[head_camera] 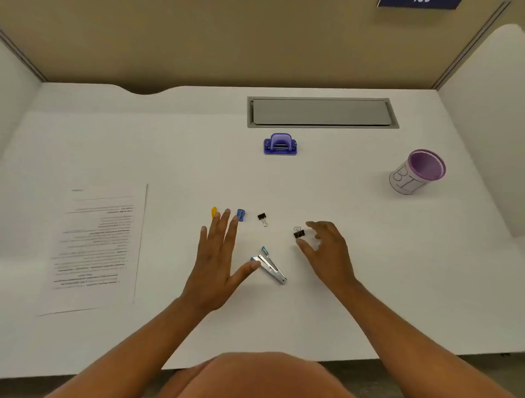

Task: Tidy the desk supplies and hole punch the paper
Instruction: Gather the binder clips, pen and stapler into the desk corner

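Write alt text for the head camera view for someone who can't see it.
Two bare hands hover over a white desk: the left hand by a stapler, the right hand open beside a binder clip. Farther off sit a hole punch, cup and paper.

The print on the paper [96, 244] is too blurred to read; the left hand [216, 255] covers the lower part of the yellow item [214, 211], leaving its kind unclear, and the blue sign [417, 3] is cut off by the top edge, its lettering illegible
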Motion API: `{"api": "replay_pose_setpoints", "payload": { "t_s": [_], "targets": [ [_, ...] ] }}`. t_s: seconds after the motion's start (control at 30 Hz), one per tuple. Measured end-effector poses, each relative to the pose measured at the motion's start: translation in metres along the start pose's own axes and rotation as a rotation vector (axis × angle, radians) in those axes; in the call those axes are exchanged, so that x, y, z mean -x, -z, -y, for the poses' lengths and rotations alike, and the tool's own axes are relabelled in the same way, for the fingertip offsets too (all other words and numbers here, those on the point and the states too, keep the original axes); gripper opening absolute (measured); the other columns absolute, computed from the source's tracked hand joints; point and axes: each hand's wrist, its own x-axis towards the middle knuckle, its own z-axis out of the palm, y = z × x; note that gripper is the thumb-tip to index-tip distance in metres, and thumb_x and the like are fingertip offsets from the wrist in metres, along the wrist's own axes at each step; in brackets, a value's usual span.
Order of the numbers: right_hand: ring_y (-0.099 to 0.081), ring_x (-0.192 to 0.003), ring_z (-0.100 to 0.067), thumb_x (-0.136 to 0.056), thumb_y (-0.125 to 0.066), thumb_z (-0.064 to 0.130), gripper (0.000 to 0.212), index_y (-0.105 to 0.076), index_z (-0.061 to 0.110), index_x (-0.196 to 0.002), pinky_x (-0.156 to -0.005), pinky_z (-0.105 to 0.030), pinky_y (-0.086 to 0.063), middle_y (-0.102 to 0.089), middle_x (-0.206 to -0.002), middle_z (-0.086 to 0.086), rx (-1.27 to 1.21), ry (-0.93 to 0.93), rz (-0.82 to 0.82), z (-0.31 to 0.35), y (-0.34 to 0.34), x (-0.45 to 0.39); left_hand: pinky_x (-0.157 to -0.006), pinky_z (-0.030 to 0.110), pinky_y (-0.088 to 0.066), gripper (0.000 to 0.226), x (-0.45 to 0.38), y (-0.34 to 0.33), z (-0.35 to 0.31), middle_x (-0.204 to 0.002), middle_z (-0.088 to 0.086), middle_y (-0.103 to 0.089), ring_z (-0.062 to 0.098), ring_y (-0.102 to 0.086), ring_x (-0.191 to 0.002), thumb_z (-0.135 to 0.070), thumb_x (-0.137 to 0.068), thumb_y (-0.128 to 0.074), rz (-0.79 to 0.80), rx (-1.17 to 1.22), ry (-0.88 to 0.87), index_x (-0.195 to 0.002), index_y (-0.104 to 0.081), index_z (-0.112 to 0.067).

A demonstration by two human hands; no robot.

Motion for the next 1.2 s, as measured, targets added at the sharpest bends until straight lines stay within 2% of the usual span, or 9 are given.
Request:
{"api": "replay_pose_setpoints", "payload": {
  "t_s": [0.07, 0.13, 0.27, 0.43, 0.53, 0.7, 0.83, 0.97, 1.2],
  "targets": [
    [-0.064, -0.111, -0.018, -0.09, -0.08, 0.034, 0.046, -0.067, 0.024, -0.133, -0.096, -0.039, -0.056, -0.059, -0.128, 0.006, -0.001, -0.049, 0.03, 0.006, -0.004, -0.009, -0.129, 0.016, -0.003, 0.087, -0.008, 0.0, -0.005, -0.179, -0.012, -0.005, -0.003, 0.002, -0.163, -0.07, -0.104, -0.037, 0.007, 0.231, 0.129, -0.171, -0.011, -0.022],
    [-0.062, -0.111, -0.018, -0.09, -0.08, 0.031, 0.04, -0.07, 0.025, -0.128, -0.097, -0.036, -0.054, -0.061, -0.122, 0.007, 0.038, -0.062, 0.067, 0.011, -0.012, -0.013, -0.123, 0.008, -0.022, 0.072, -0.016, 0.002, -0.015, -0.171, -0.017, -0.031, -0.014, -0.021, -0.155, -0.062, -0.105, -0.045, -0.031, 0.45, 0.248, -0.166, -0.031, -0.026],
    [-0.062, -0.101, -0.018, -0.091, -0.077, 0.014, 0.026, -0.075, 0.019, -0.116, -0.091, -0.041, -0.056, -0.065, -0.106, 0.006, 0.075, 0.001, 0.056, 0.008, -0.019, -0.019, -0.111, 0.034, -0.054, 0.042, -0.038, 0.004, -0.029, -0.132, -0.005, -0.075, 0.01, -0.07, -0.125, -0.047, -0.107, -0.052, -0.13, 1.035, 0.633, -0.131, -0.073, -0.019],
    [-0.064, -0.089, -0.003, -0.086, -0.083, 0.013, 0.036, -0.074, 0.022, -0.119, -0.087, -0.023, -0.055, -0.071, -0.1, 0.011, -0.113, -0.022, 0.079, 0.05, -0.013, -0.018, -0.113, 0.045, -0.053, 0.068, -0.062, 0.007, -0.03, -0.13, 0.015, -0.077, 0.028, -0.073, -0.124, -0.059, -0.108, -0.039, 0.055, 1.527, 1.064, -0.13, -0.072, -0.003],
    [-0.064, -0.093, -0.002, -0.085, -0.081, 0.012, 0.034, -0.073, 0.022, -0.116, -0.085, -0.011, -0.048, -0.072, -0.102, 0.012, -0.175, 0.148, 0.172, 0.093, -0.01, -0.01, -0.119, 0.049, -0.046, 0.087, -0.065, 0.004, -0.02, -0.146, 0.023, -0.065, 0.032, -0.064, -0.137, -0.071, -0.104, -0.033, 0.193, 1.808, 1.087, -0.143, -0.064, 0.001],
    [-0.058, -0.081, -0.011, -0.086, -0.077, 0.014, 0.012, -0.072, 0.015, -0.097, -0.078, -0.03, -0.051, -0.069, -0.083, 0.004, -0.015, 0.401, 0.343, 0.117, -0.033, -0.005, -0.122, 0.051, -0.038, 0.096, -0.071, 0.008, -0.006, -0.156, 0.022, -0.057, 0.036, -0.057, -0.144, -0.077, -0.093, -0.047, 0.28, 2.07, 1.016, -0.152, -0.055, -0.001],
    [-0.06, -0.1, -0.015, -0.09, -0.077, 0.024, 0.021, -0.072, 0.016, -0.109, -0.091, -0.03, -0.048, -0.071, -0.101, 0.005, -0.037, 0.444, 0.267, 0.116, -0.029, -0.011, -0.115, 0.048, -0.049, 0.092, -0.067, 0.005, 0.008, -0.156, 0.021, -0.057, 0.035, -0.057, -0.144, -0.075, -0.1, -0.046, 0.214, 2.152, 1.032, -0.151, -0.056, 0.001],
    [-0.063, -0.096, -0.018, -0.096, -0.072, 0.013, 0.017, -0.072, 0.015, -0.113, -0.084, -0.031, -0.053, -0.068, -0.11, 0.004, -0.09, 0.239, 0.051, 0.098, -0.03, -0.033, -0.111, 0.046, -0.055, 0.088, -0.064, 0.007, 0.019, -0.153, 0.025, -0.058, 0.036, -0.06, -0.14, -0.07, -0.102, -0.044, 0.087, 2.17, 0.986, -0.148, -0.058, 0.004],
    [-0.06, -0.103, -0.019, -0.095, -0.073, 0.019, 0.025, -0.072, 0.015, -0.12, -0.093, -0.028, -0.049, -0.062, -0.114, 0.0, 0.136, 0.146, 0.231, 0.07, -0.061, -0.07, -0.116, 0.048, -0.048, 0.089, -0.062, 0.008, 0.028, -0.152, 0.025, -0.06, 0.038, -0.061, -0.14, -0.072, -0.102, -0.042, -0.011, 2.117, 0.988, -0.144, -0.06, 0.004]
  ]
}}
